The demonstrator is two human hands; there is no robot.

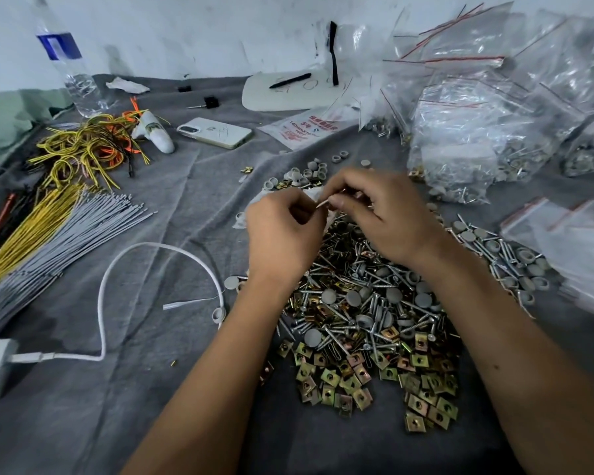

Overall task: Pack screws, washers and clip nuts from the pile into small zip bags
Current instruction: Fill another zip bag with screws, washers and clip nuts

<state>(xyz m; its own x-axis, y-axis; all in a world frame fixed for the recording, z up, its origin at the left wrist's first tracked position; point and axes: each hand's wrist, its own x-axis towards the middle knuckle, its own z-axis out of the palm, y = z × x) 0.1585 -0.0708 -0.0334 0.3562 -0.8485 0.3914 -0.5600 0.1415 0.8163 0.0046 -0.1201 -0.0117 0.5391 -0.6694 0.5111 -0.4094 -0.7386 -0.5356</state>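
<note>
Hands together above pile point(364, 320), left hand point(282, 234) and right hand point(384, 214) pinching screw point(323, 203), possibly bag beneath.

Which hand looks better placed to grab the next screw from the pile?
Probably the right hand: it hovers directly over the pile and pinches a screw, while the left hand, beside it, seems to hold the bag.
</note>
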